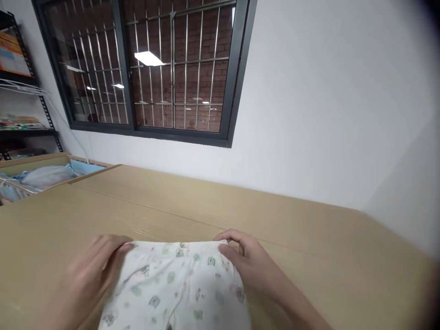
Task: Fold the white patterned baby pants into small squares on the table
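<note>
A pair of small white pants, printed with green, grey and pink animal figures, is stretched out at the bottom middle of the head view. Its gathered top edge runs between my two hands, and a seam goes down its middle. My left hand is closed on the top left corner, a little blurred. At the top right corner, my right hand pinches the edge between thumb and fingers. The lower end of the pants runs out of view.
A brown cardboard surface with a long seam stretches under the pants to the white wall. At the left stands an open carton holding bagged blue cloth. Behind it are black shelves, and a barred window is above.
</note>
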Motion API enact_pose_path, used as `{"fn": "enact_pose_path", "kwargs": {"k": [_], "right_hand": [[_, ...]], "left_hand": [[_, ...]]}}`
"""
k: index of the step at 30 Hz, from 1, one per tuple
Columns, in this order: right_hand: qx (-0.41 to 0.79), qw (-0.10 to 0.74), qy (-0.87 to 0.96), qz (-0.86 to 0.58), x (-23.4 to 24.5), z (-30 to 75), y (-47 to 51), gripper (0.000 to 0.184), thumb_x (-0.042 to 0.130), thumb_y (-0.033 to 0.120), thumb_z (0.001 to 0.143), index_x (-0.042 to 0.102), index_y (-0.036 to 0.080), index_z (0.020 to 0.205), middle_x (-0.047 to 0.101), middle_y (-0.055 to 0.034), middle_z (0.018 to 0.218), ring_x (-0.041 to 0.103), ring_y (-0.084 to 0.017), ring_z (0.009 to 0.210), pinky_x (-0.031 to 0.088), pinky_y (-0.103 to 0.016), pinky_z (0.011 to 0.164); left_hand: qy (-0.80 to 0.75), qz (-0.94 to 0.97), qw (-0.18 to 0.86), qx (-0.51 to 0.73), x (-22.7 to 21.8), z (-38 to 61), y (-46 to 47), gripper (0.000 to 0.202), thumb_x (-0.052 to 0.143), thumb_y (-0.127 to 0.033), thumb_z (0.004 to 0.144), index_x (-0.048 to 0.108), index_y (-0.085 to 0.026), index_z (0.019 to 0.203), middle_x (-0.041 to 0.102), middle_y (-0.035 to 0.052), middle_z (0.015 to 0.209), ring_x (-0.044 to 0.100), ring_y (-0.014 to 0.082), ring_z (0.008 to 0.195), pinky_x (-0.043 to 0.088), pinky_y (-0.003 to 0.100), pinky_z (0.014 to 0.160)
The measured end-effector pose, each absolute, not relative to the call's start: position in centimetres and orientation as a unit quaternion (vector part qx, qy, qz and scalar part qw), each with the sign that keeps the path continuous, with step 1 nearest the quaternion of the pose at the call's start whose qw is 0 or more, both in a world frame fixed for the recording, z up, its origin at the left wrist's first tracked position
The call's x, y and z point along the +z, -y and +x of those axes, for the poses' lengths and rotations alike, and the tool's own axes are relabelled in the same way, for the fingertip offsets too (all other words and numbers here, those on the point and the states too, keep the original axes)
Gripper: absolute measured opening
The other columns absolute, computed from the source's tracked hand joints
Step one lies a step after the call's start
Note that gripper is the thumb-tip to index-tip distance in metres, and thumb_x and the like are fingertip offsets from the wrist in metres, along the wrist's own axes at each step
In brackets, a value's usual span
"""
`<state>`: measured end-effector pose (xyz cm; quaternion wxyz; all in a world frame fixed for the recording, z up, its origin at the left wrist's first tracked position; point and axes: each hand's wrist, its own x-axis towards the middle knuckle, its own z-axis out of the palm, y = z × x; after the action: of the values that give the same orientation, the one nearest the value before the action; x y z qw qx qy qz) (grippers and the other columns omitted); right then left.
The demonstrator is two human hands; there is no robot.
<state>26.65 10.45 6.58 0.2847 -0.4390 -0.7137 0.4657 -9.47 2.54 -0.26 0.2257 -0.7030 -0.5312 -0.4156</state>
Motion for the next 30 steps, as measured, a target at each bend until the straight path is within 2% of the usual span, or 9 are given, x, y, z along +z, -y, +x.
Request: {"fn": "enact_pose_path", "kwargs": {"k": [3, 5, 9, 13, 19, 25, 30], "right_hand": [[0.379, 0.285, 0.735, -0.484, 4.3, 27.4, -13.2, 0.026, 0.054, 0.041, 0.093, 0.068, 0.020, 0.101, 0.048, 0.0047, 0.061, 0.044, -0.014, 0.055, 0.033, -0.025, 0.053], [0.332, 0.280, 0.750, -0.498, 1.9, 27.5, -15.3, 0.023, 0.050, 0.034, 0.094, 0.068, 0.019, 0.097, 0.053, 0.0025, 0.066, 0.049, -0.016, 0.061, 0.038, -0.027, 0.059], [0.240, 0.293, 0.781, -0.497, -3.0, 27.3, -19.5, 0.021, 0.044, 0.022, 0.094, 0.064, 0.019, 0.095, 0.065, -0.0046, 0.087, 0.059, -0.021, 0.083, 0.045, -0.032, 0.077], [0.156, 0.311, 0.792, -0.502, -6.5, 26.8, -23.1, 0.023, 0.040, 0.017, 0.095, 0.062, 0.019, 0.096, 0.065, -0.0093, 0.104, 0.060, -0.022, 0.101, 0.044, -0.033, 0.090], [0.041, 0.276, 0.795, -0.539, -8.9, 25.8, -26.3, 0.027, 0.037, 0.017, 0.100, 0.064, 0.018, 0.103, 0.065, -0.0114, 0.108, 0.058, -0.024, 0.104, 0.042, -0.034, 0.092], [-0.019, 0.241, 0.807, -0.538, -9.2, 25.3, -28.5, 0.030, 0.034, 0.016, 0.103, 0.064, 0.018, 0.104, 0.065, -0.0108, 0.108, 0.057, -0.024, 0.103, 0.038, -0.034, 0.090], [-0.056, 0.217, 0.819, -0.529, -9.1, 25.1, -30.0, 0.028, 0.037, 0.016, 0.104, 0.065, 0.017, 0.106, 0.064, -0.0109, 0.108, 0.056, -0.025, 0.102, 0.036, -0.035, 0.089]], "left_hand": [[0.526, -0.720, 0.171, -0.420, -1.2, -6.9, -7.4, 0.013, 0.051, -0.033, 0.101, 0.062, -0.028, 0.100, 0.069, 0.0001, 0.087, 0.062, 0.0184, 0.080, 0.046, 0.034, 0.075], [0.536, -0.733, 0.124, -0.401, -2.6, -6.0, -10.6, 0.018, 0.047, -0.035, 0.102, 0.062, -0.026, 0.096, 0.069, 0.0005, 0.086, 0.061, 0.0190, 0.080, 0.046, 0.034, 0.076], [0.588, -0.732, 0.034, -0.342, -6.0, -5.3, -16.1, 0.028, 0.040, -0.035, 0.102, 0.063, -0.023, 0.091, 0.069, 0.0045, 0.088, 0.061, 0.0230, 0.085, 0.045, 0.037, 0.080], [0.605, -0.722, 0.014, -0.335, -8.5, -4.9, -20.1, 0.027, 0.039, -0.028, 0.099, 0.063, -0.022, 0.088, 0.068, 0.0068, 0.088, 0.061, 0.0240, 0.087, 0.046, 0.037, 0.082], [0.624, -0.705, -0.003, -0.338, -10.9, -4.7, -24.5, 0.030, 0.039, -0.027, 0.101, 0.066, -0.019, 0.089, 0.066, 0.0091, 0.093, 0.059, 0.0239, 0.094, 0.045, 0.037, 0.090], [0.640, -0.689, -0.028, -0.339, -11.6, -4.9, -27.1, 0.028, 0.042, -0.023, 0.100, 0.068, -0.018, 0.091, 0.067, 0.0092, 0.094, 0.061, 0.0221, 0.093, 0.045, 0.033, 0.086], [0.657, -0.668, -0.040, -0.346, -11.9, -5.1, -28.9, 0.028, 0.043, -0.021, 0.099, 0.069, -0.016, 0.092, 0.068, 0.0117, 0.095, 0.060, 0.0238, 0.096, 0.044, 0.036, 0.089]]}}
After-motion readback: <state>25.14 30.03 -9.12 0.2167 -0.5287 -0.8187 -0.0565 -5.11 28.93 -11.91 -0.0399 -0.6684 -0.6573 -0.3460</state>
